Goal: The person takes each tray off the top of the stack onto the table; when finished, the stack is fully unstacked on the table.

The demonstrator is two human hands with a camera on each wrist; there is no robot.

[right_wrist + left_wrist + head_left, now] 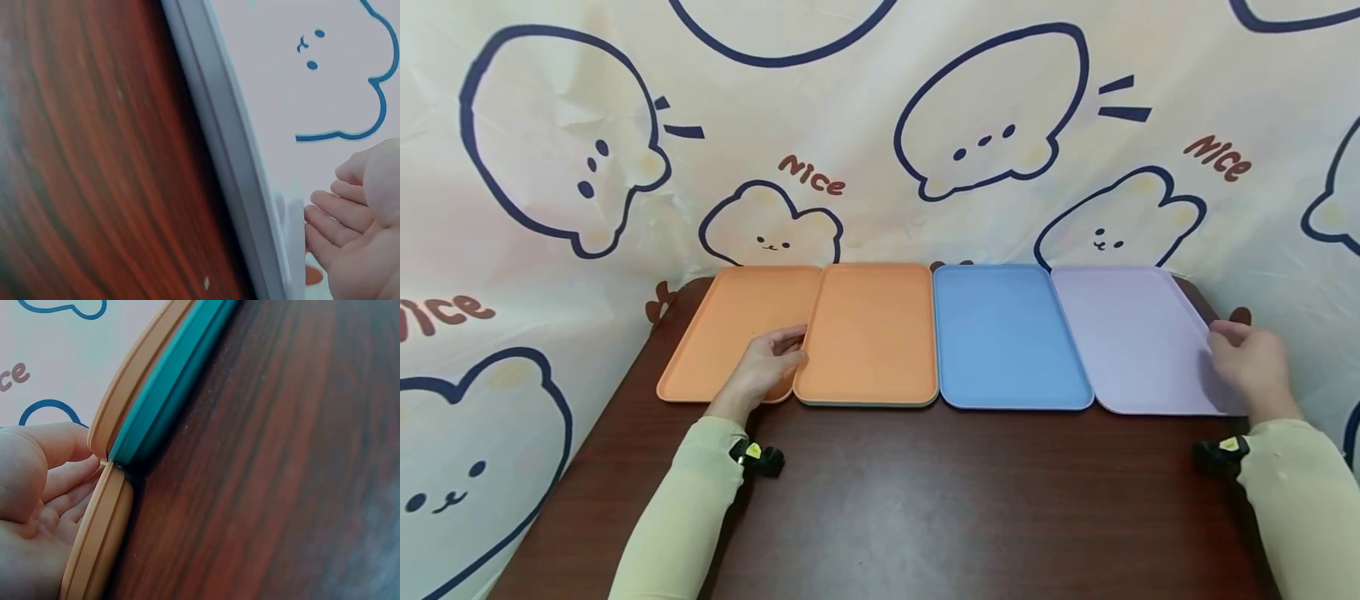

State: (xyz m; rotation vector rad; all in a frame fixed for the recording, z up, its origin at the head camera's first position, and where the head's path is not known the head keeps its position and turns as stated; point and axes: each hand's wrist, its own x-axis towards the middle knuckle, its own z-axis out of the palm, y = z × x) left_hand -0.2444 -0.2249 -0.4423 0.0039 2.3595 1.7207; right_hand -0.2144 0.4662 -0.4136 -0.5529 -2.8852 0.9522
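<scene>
Four tray places stand side by side along the back of the table: a left orange tray (730, 333), a second orange tray (872, 333), a blue tray (1011, 337) and a lilac tray (1138, 337). A teal tray (159, 394) lies directly under the second orange one. My left hand (767, 362) reaches over the left orange tray, its thumb and fingers touching the second orange tray's left edge. At the lilac tray's right edge is my right hand (1255, 362), fingers extended and slightly bent, fingertips right by the rim.
The dark wooden table (970, 500) extends in front of the trays. A pale cloth (865, 117) printed with bears hangs behind and beside the table. Each forearm wears a black wrist device, the left one (763, 458) near the table surface.
</scene>
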